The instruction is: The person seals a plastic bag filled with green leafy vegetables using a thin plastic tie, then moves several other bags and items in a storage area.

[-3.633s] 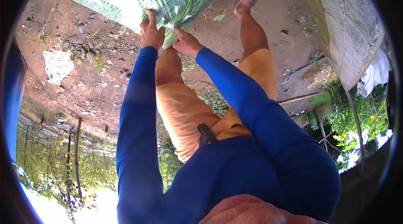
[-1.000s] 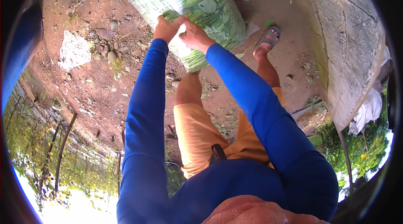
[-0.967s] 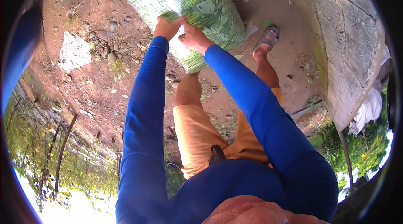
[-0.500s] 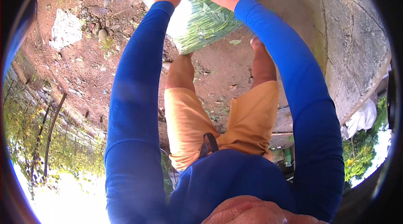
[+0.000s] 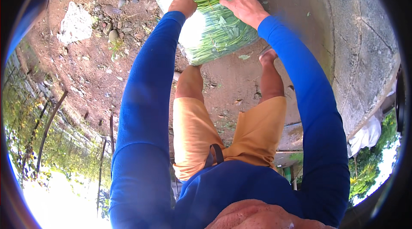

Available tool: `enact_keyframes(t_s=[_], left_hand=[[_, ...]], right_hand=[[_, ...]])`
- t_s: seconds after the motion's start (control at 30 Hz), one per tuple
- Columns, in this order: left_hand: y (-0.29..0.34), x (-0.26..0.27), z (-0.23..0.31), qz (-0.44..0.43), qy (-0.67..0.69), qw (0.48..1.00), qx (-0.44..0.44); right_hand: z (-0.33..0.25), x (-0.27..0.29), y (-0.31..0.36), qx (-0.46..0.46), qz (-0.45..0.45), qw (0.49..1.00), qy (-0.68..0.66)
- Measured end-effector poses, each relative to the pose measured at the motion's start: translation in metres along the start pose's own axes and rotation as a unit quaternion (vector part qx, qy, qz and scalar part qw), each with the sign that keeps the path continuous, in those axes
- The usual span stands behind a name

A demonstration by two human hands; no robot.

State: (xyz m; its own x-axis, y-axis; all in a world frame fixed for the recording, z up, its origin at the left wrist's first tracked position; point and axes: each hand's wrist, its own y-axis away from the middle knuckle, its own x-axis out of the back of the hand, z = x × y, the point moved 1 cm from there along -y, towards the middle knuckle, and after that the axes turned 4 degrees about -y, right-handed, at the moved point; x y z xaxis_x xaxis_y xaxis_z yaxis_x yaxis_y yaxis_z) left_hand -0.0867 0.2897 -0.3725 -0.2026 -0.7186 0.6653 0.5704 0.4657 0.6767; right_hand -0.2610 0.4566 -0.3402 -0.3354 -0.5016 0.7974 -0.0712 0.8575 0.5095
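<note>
A large clear plastic bag (image 5: pixel 219 40) packed with long green leafy stems lies on the ground at the top, just beyond my feet. My left hand (image 5: pixel 183 3) is on its upper left part, one finger stretched away from me and the others curled against the plastic. To the right of it, my right hand (image 5: pixel 246 9) has its fingers bent and pressed together on the bag, gripping the film. Glare whitens the bag's left side. The far end of the bag runs out of view.
Bare brown soil with stones (image 5: pixel 113 35) and a crumpled white plastic sheet (image 5: pixel 75 23) lies to the left. A cracked concrete slab (image 5: pixel 365 53) stretches along the right. A loose green leaf (image 5: pixel 244 57) rests near my right foot (image 5: pixel 269 56).
The bag and both hands sit lower in the picture as the view shifts. My right hand has moved slightly right over the bag, widening the gap from my left hand.
</note>
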Motion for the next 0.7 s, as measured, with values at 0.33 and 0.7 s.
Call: enact_keyframes(t_s=[0.33,0.7], left_hand=[[0.069,-0.008,-0.011,0.184,0.201,0.958,0.093],[0.123,-0.072,0.077,0.063,0.401,0.913,-0.044]], right_hand=[[-0.037,0.06,-0.096,-0.092,0.131,0.905,-0.394],[-0.084,0.098,-0.234,-0.162,0.024,0.792,-0.588]])
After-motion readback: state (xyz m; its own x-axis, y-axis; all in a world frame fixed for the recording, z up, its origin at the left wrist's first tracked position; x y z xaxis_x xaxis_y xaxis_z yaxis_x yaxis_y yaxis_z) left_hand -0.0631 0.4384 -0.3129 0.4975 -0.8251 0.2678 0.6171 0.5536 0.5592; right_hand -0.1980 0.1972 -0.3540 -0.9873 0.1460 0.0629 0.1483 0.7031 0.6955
